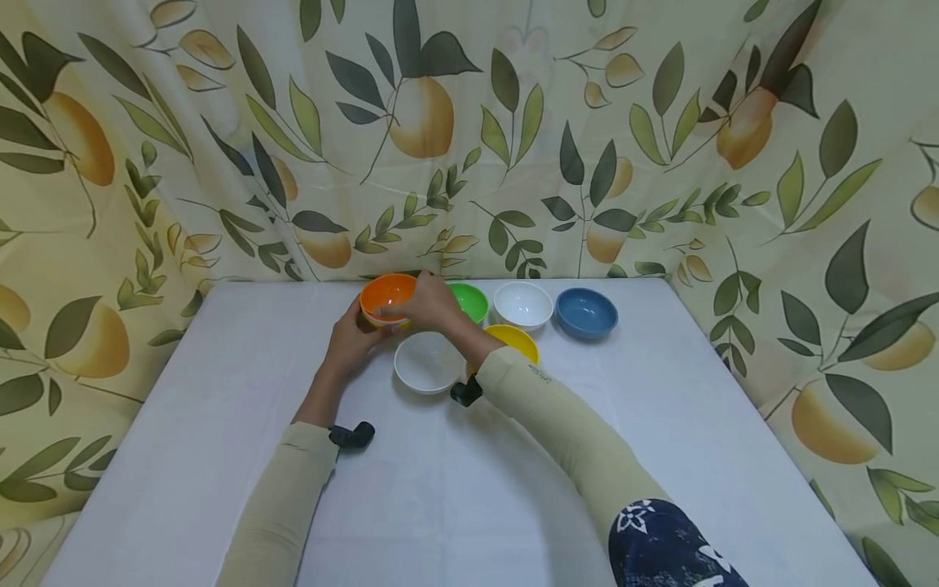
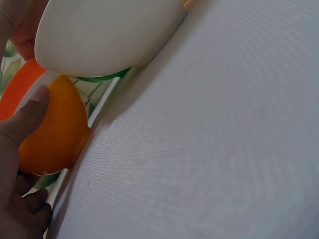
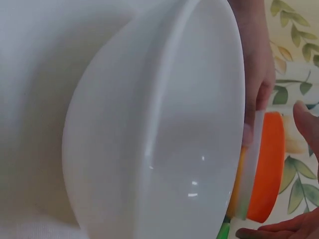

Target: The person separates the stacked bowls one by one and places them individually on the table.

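Observation:
An orange bowl (image 1: 387, 292) sits nested in a white bowl (image 3: 248, 174), which rests inside a yellow bowl (image 2: 62, 132); this stack stands at the table's far left. My left hand (image 1: 349, 339) grips the stack from the left, its thumb lying across the yellow bowl's side. Over the stack's right side reaches my right hand (image 1: 433, 305), fingers spread and fairly straight around the orange bowl. In the right wrist view a gap shows between its thumb and the orange bowl. Just in front of the right hand stands another white bowl (image 1: 428, 364).
Behind the right wrist are a green bowl (image 1: 471, 302) and, partly hidden by the forearm, another yellow bowl (image 1: 517, 337). Farther right along the back stand a white bowl (image 1: 524, 305) and a blue bowl (image 1: 587, 314). A patterned curtain (image 1: 455, 204) borders the white-covered table (image 1: 396, 505).

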The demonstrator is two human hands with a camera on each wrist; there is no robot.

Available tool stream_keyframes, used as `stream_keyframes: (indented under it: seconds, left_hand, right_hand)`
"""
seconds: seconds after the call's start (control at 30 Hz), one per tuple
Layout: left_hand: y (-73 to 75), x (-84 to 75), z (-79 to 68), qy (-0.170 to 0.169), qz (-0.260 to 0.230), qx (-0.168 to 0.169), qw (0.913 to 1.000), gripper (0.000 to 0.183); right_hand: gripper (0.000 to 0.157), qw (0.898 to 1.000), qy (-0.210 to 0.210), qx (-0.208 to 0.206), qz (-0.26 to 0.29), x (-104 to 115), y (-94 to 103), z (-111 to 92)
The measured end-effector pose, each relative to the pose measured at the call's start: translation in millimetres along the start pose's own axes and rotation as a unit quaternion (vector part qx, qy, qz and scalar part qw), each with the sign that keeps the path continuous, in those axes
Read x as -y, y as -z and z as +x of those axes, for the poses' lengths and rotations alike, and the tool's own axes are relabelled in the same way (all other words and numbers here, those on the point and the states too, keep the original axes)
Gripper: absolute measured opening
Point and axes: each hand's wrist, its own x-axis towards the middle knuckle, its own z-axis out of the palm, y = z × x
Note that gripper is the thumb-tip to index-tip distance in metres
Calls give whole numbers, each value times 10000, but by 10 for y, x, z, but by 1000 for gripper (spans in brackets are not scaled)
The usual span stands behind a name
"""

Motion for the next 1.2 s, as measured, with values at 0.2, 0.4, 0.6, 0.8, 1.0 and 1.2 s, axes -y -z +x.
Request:
stream_keyframes:
  seconds: [0.2,0.4,0.6,0.8,1.0,1.2]
  left_hand:
    - [10,2,0,25,1,-42,10000,94]
    - [-14,21,2,81,-30,-57,9999,93]
    - [-30,30,4,65,-61,-84,9999,94]
    - [-21,31,11,10,-94,-54,9999,97]
    - [-8,21,20,-10,-69,-44,10000,95]
    - [-11,19,25,68,-22,-66,10000,94]
  right_hand:
    - [97,9995,-38,83,-286,37,-55,40]
    - [95,9990,-180,90,-407,52,-99,54]
    - [90,9991,-178,47,-377,40,-122,56]
    - [90,9993,-241,-8,-288,46,-132,65]
    - [89,9994,-322,-82,-132,44,-127,81]
    - [88,9995,-261,-128,-87,39,-115,88]
